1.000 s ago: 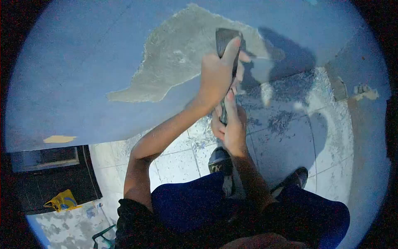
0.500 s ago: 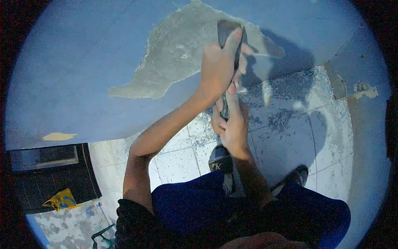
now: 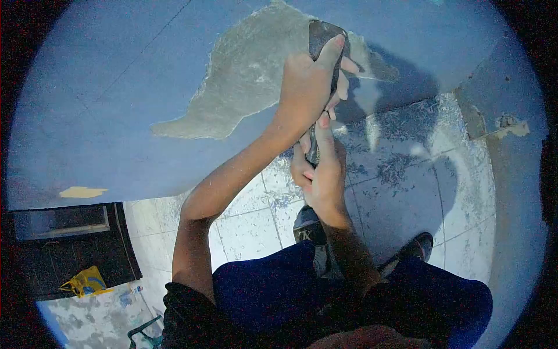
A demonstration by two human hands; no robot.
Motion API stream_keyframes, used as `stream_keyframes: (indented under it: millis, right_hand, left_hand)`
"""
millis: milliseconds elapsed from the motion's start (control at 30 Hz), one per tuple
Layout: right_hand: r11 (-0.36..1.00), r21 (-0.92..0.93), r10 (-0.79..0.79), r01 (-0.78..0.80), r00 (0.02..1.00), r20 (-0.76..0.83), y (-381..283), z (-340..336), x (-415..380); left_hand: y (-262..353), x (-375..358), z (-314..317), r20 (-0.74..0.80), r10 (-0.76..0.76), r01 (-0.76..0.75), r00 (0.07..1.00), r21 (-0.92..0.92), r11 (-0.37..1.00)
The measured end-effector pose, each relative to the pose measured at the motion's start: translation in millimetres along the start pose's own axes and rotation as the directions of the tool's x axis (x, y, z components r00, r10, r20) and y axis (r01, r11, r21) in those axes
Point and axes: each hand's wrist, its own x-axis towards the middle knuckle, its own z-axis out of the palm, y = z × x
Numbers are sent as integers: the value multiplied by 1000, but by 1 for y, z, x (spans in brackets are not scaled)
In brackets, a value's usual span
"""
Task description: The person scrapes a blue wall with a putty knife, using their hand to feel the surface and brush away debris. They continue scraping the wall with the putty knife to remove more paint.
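Note:
Both my hands are on a scraper (image 3: 323, 36) with a broad, dark, flat blade. Its top end lies against the wall, over a bare grey patch (image 3: 244, 75) with ragged edges in the blue paint. My left hand (image 3: 308, 84) wraps round the upper part, thumb laid along the blade and fingers behind it. Lower down, my right hand (image 3: 324, 168) is closed round the handle, and the thumb points up toward the left hand. Much of the handle is hidden by my fingers.
Paint flakes (image 3: 395, 166) litter the white tiled floor (image 3: 250, 227) below the wall (image 3: 139, 134). My shoes (image 3: 310, 227) stand on the tiles. At the lower left are a dark panel (image 3: 46, 256), a yellow bag (image 3: 87, 282) and a green frame-like thing (image 3: 145, 334). Another damaged wall spot (image 3: 511, 128) is at right.
The scraper's blade end has slid slightly up and to the right across the grey patch. My left-hand fingers have shifted with it, and my right hand has moved a little left and up.

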Motion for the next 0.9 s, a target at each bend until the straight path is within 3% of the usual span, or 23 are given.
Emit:
stream_keyframes:
  millis: [400, 500, 600, 667, 800, 900]
  right_hand:
    - [996, 58, 74, -74, 997, 7, -9, -7, 6]
    - [999, -42, 6, -4, 998, 58, -7, -14, 7]
    - [997, -32, 66, -66, 998, -25, -10, -14, 4]
    - [1000, -14, 22, -22, 1000, 5, -12, -14, 8]
    - [999, 19, 47, -46, 995, -84, -8, -14, 1]
    - [999, -28, 40, -40, 999, -3, -20, -18, 9]
  left_hand:
    - [-4, 6, 4, -1, 63, -63, 998, -35, 997]
    - [-6, 4, 4, -3, 34, -34, 999, -83, 996]
    - [-9, 8, 8, -16, 59, -60, 998, -94, 994]
    - [-9, 9, 9, -3, 92, -92, 996, -89, 992]
    - [-18, 4, 14, -55, 37, -43, 998, -114, 993]
    - [-9, 10, 17, -48, 87, -91, 995, -99, 991]
